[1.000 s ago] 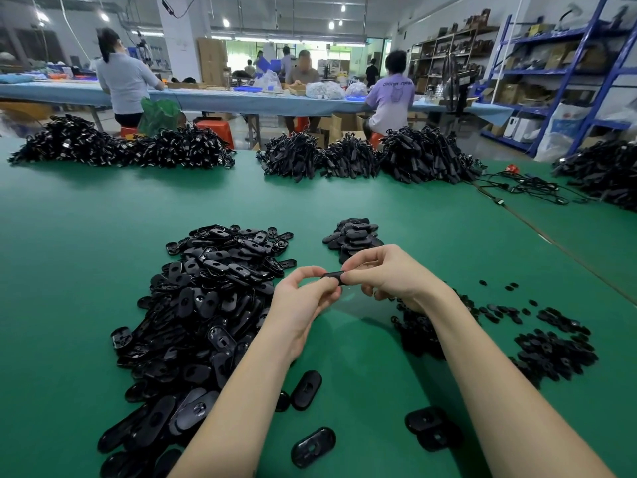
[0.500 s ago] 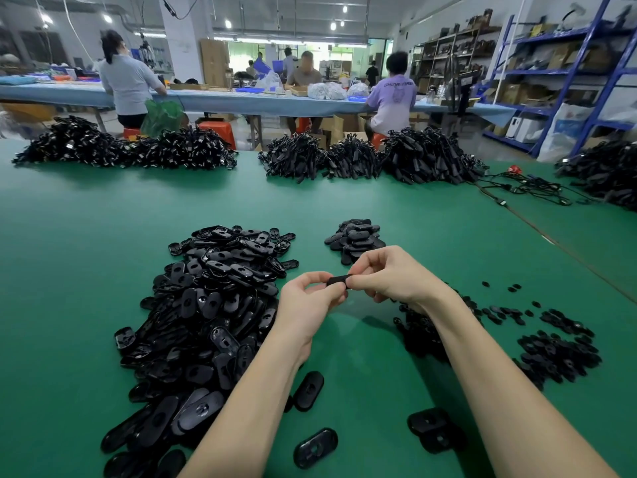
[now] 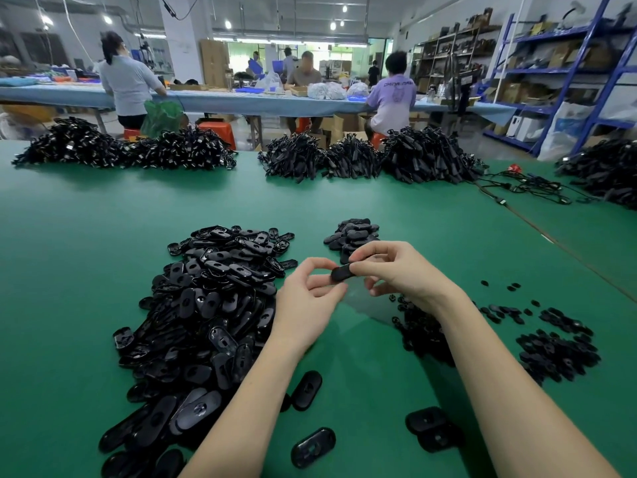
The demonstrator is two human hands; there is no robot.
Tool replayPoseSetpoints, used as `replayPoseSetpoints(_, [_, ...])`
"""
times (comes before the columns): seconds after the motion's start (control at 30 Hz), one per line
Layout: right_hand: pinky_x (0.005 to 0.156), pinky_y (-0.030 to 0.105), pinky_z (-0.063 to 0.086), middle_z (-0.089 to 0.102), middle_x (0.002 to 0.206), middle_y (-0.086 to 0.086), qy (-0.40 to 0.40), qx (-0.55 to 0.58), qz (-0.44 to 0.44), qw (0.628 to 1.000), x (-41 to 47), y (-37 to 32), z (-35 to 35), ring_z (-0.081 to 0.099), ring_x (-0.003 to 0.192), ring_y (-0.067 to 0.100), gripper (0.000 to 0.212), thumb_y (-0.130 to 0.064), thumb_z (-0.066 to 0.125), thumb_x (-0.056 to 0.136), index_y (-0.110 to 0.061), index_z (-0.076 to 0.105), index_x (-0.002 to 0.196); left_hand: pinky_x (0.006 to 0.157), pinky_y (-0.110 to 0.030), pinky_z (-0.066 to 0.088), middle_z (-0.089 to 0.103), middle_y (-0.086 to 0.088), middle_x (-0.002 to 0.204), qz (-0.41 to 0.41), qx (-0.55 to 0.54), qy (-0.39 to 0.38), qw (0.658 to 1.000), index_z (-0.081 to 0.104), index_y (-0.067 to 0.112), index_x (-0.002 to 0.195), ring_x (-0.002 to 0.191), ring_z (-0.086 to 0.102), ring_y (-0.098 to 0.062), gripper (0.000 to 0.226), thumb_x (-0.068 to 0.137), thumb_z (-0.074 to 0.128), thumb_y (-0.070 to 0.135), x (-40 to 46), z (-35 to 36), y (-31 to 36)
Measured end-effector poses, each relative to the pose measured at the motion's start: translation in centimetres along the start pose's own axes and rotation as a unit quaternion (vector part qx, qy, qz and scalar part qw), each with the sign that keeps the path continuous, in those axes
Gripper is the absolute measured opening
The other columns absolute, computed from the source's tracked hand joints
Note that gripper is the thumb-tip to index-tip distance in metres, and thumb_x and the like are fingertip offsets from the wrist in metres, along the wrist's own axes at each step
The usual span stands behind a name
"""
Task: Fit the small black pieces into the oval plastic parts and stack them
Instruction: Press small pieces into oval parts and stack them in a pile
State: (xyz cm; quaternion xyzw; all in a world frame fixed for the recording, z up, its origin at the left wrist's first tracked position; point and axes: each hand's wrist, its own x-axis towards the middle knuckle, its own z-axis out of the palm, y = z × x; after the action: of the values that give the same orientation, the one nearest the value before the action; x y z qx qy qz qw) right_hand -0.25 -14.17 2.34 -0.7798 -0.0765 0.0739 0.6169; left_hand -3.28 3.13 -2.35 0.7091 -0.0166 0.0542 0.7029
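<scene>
Both hands meet above the green table (image 3: 86,243) around one black oval plastic part (image 3: 341,272). My right hand (image 3: 396,270) pinches its right end between thumb and fingers. My left hand (image 3: 310,298) has its fingertips curled at the part's left end. A big heap of oval parts (image 3: 206,305) lies to the left. A small stack of finished ovals (image 3: 353,234) sits just beyond my hands. Small black pieces (image 3: 555,350) lie in piles at the right, partly hidden by my right forearm.
Loose oval parts (image 3: 313,446) lie near the table's front edge, with two more (image 3: 432,427) under my right arm. Bundles of black cables (image 3: 348,160) line the far edge. Loose cables (image 3: 527,186) trail at the right. People work at a blue table behind.
The oval part has turned, showing more of its broad side between my fingertips. Both hands stay in about the same place.
</scene>
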Motion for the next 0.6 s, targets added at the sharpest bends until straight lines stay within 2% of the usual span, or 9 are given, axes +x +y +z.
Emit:
replayPoseSetpoints(0.1, [0.054, 0.023, 0.053, 0.065, 0.078, 0.007, -0.006, -0.005, 0.013, 1.0, 0.1, 0.1, -0.6, 0.059, 0.055, 0.012, 0.005, -0.007, 0.075, 0.089, -0.01, 0.073, 0.092, 0.072, -0.023, 0.056, 0.076, 0.005, 0.092, 0.031, 0.078, 0.012, 0.996, 0.069, 0.028, 0.092, 0.074, 0.073, -0.006, 0.021, 0.082, 0.079, 0.013, 0.0, 0.0, -0.1])
replayPoseSetpoints(0.17, [0.053, 0.023, 0.052, 0.07, 0.081, 0.005, 0.0, -0.024, 0.02, 1.0, 0.2, 0.2, -0.8, 0.061, 0.056, 0.012, 0.004, -0.013, 0.075, 0.09, -0.013, 0.073, 0.093, 0.073, -0.027, 0.057, 0.075, 0.008, 0.091, 0.039, 0.1, 0.017, 0.994, 0.07, 0.03, 0.09, 0.071, 0.072, -0.006, 0.019, 0.081, 0.08, 0.016, 0.3, 0.0, 0.0])
replayPoseSetpoints(0.27, [0.051, 0.022, 0.05, 0.077, 0.086, 0.003, 0.027, -0.067, 0.033, 0.997, 0.4, 0.6, -1.1, 0.063, 0.056, 0.01, 0.015, -0.028, 0.075, 0.092, -0.015, 0.072, 0.098, 0.076, -0.032, 0.059, 0.074, 0.01, 0.086, 0.043, 0.111, 0.049, 0.992, 0.072, 0.027, 0.089, 0.067, 0.069, -0.005, 0.016, 0.079, 0.081, 0.019, 2.1, 0.5, 0.6])
replayPoseSetpoints(0.37, [0.051, 0.023, 0.048, 0.078, 0.087, 0.002, 0.043, -0.102, 0.041, 0.993, 0.4, 0.8, -1.3, 0.062, 0.054, 0.009, 0.02, -0.033, 0.073, 0.092, -0.014, 0.071, 0.099, 0.083, -0.033, 0.057, 0.071, 0.012, 0.084, 0.039, 0.141, 0.083, 0.986, 0.072, 0.026, 0.088, 0.076, 0.067, -0.008, 0.013, 0.078, 0.081, 0.025, 5.5, 1.8, 1.7])
replayPoseSetpoints(0.5, [0.054, 0.024, 0.046, 0.077, 0.085, -0.001, 0.039, -0.117, 0.05, 0.991, 0.3, 1.1, -1.5, 0.061, 0.054, 0.008, 0.018, -0.032, 0.071, 0.093, -0.015, 0.071, 0.098, 0.078, -0.024, 0.049, 0.066, 0.015, 0.083, 0.024, 0.205, 0.055, 0.977, 0.072, 0.03, 0.093, 0.085, 0.064, -0.009, 0.015, 0.08, 0.078, 0.03, 9.8, 4.0, 2.7])
replayPoseSetpoints(0.6, [0.053, 0.022, 0.045, 0.076, 0.083, -0.003, 0.029, -0.113, 0.052, 0.992, 0.2, 1.1, -1.8, 0.059, 0.053, 0.008, 0.015, -0.03, 0.07, 0.094, -0.016, 0.072, 0.096, 0.082, -0.028, 0.054, 0.067, 0.009, 0.089, 0.001, 0.261, 0.039, 0.965, 0.07, 0.03, 0.091, 0.095, 0.066, -0.017, 0.012, 0.081, 0.076, 0.029, 12.3, 5.1, 2.8])
